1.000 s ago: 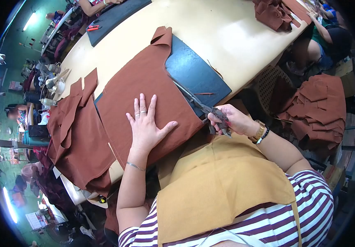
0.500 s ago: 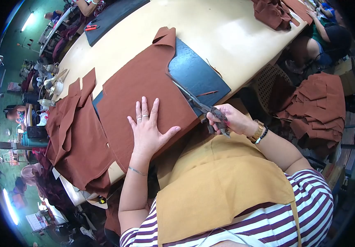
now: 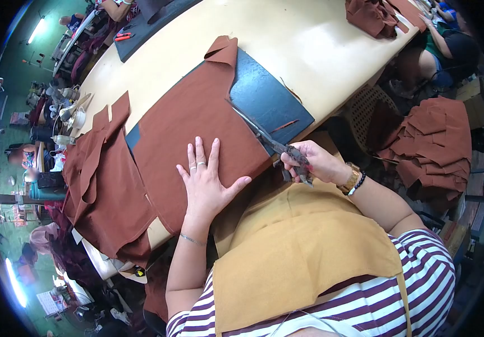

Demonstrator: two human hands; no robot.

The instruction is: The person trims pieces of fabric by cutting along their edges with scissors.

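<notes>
A large piece of rust-brown fabric [image 3: 197,112] lies over a dark blue board [image 3: 267,92] on the table, its far corner folded over. My left hand [image 3: 205,180] presses flat on this fabric, fingers spread. In my right hand [image 3: 315,163] is a pair of scissors [image 3: 270,140] with cloth-wrapped handles. Their long blades lie along the fabric's right edge, over the board. A thin brown scrap [image 3: 284,126] rests on the board beside the blades. To the left, more brown fabric [image 3: 107,185] lies in loose folds and hangs over the table's near edge.
The cream table [image 3: 292,33] stretches away from me. Red-handled snips [image 3: 123,37] lie on a dark board at the far left. A brown fabric heap [image 3: 371,19] sits at the far right. Stacked brown pieces [image 3: 427,146] stand by a woven chair [image 3: 365,109]. Other people sit nearby.
My left hand has slid slightly to the right and toward me on the fabric. The fabric has shifted, baring more of the board's left edge. The scissors stay nearly in place.
</notes>
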